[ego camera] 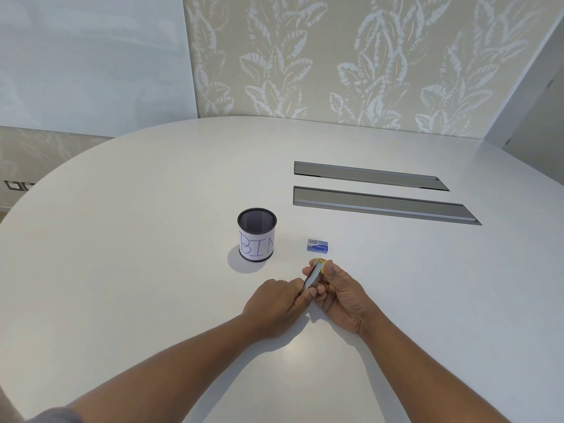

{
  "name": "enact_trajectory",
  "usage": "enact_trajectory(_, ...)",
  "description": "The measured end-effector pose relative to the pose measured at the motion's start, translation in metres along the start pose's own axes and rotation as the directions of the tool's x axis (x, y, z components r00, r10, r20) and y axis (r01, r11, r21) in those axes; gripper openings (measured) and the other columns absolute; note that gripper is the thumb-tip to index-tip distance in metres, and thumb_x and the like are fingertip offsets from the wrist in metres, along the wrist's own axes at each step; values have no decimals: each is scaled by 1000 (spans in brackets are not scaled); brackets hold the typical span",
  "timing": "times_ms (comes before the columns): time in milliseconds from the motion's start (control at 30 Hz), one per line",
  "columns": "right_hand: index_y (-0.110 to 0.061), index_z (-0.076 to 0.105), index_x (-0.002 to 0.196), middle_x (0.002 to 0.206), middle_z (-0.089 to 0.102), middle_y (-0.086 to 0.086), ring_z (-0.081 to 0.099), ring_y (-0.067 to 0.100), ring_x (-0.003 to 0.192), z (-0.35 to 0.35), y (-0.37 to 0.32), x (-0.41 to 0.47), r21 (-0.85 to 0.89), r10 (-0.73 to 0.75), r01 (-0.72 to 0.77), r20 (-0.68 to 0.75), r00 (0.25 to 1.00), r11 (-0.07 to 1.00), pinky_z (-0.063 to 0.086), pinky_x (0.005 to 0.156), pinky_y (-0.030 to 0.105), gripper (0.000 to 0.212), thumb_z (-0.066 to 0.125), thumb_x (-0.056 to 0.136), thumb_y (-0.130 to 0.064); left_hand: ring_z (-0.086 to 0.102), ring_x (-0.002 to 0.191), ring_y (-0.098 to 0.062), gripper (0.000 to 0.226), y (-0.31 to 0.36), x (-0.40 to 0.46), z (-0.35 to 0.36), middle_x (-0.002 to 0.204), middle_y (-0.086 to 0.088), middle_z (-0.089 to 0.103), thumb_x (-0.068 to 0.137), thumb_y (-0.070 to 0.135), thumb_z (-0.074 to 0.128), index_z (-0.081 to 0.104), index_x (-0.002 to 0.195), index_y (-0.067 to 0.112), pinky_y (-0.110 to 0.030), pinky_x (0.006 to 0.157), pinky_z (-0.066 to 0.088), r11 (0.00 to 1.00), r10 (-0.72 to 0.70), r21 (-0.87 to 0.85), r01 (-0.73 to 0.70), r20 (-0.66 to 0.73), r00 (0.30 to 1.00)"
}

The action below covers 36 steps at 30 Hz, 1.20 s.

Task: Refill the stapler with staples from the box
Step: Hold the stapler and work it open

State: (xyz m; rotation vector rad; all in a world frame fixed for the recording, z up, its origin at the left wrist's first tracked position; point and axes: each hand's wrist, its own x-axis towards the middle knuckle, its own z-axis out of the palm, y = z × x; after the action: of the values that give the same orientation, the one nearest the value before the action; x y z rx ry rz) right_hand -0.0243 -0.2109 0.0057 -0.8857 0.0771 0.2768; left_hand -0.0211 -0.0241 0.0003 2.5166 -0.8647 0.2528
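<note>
A small stapler (314, 273) with a yellow end and a silver metal body is held just above the white table (152, 239). My right hand (338, 296) wraps around it from the right, thumb near the yellow end. My left hand (276, 305) pinches the near end of the metal part with its fingertips. The small blue staple box (317, 246) lies on the table just beyond the stapler, apart from both hands. Whether the stapler is opened up is hidden by my fingers.
A black mesh cup (257, 235) with a paper label reading "BIN" stands left of the box. Two long grey cable slots (378, 190) are set into the table at the back right. A leaf-patterned wall rises behind the table.
</note>
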Motion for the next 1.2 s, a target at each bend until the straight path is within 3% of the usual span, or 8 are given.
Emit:
enact_trajectory(133, -10, 78, 107, 116, 72, 17, 58, 11, 65, 2, 1, 0, -38, 1, -1, -8, 1000, 999, 57, 69, 22, 58, 95, 64, -45, 44, 52, -17, 61, -4, 3, 3, 56, 1, 45, 97, 70, 7, 43, 75, 26, -24, 50, 28, 999, -41, 6, 41, 18, 999)
enact_trajectory(267, -14, 77, 113, 120, 71, 16, 56, 30, 105, 4, 2, -1, -100, 9, -11, -19, 1000, 995, 50, 84, 30, 60, 95, 64, -43, 48, 55, -20, 56, -4, 2, 3, 58, 3, 47, 97, 70, 12, 43, 77, 28, -30, 53, 34, 999, -42, -6, 42, 24, 999)
enact_trajectory(467, -12, 74, 113, 88, 67, 5, 64, 14, 71, 17, -4, -4, -211, -60, 53, -25, 998, 976, 54, 59, 26, 44, 80, 81, -42, 56, 66, -13, 50, -5, 1, -4, 65, 4, 59, 90, 79, 21, 39, 83, 33, -36, 60, 43, 953, -154, -264, 151, 10, 988)
enact_trajectory(600, -35, 66, 115, 84, 63, -18, 56, 2, 73, 26, -8, -4, -746, -195, 96, -45, 980, 659, 52, 64, 23, 33, 68, 88, -54, 59, 65, -19, 33, -8, 6, -10, 71, 4, 60, 96, 61, 36, 49, 94, 31, -45, 65, 50, 776, -280, -596, 206, -32, 960)
enact_trajectory(733, -36, 56, 124, 103, 68, -9, 64, 11, 91, 23, -4, -3, -968, -209, 148, 104, 972, 204, 52, 81, 29, 39, 66, 91, -53, 57, 62, -8, 32, -14, 14, -16, 76, 15, 61, 91, 57, 43, 62, 97, 32, -24, 55, 48, 596, -350, -769, 230, 9, 937)
enact_trajectory(833, -31, 59, 114, 94, 65, -8, 60, 13, 83, 21, 0, -2, -987, -222, 154, 142, 965, 36, 51, 75, 34, 43, 65, 84, -60, 54, 66, 1, 33, -20, 18, -19, 74, 21, 61, 96, 47, 42, 65, 92, 24, -14, 62, 43, 713, -289, -670, 207, -12, 957)
enact_trajectory(967, -29, 50, 87, 72, 52, -10, 46, 7, 66, 18, 6, 2, -975, -251, 169, 202, 947, -147, 37, 58, 27, 35, 61, 84, -63, 49, 62, -7, 43, -27, 20, -22, 64, 8, 56, 98, 48, 40, 58, 76, 16, -37, 65, 45, 832, -224, -501, 237, 88, 971)
enact_trajectory(1200, -18, 58, 102, 82, 47, -12, 40, 11, 75, 12, 13, 2, -945, -323, 206, 283, 903, -254, 29, 66, 27, 38, 65, 93, -53, 48, 66, -15, 39, -26, 11, -17, 64, 3, 50, 97, 45, 37, 43, 70, 18, -41, 64, 41, 939, -152, -298, 171, 85, 985)
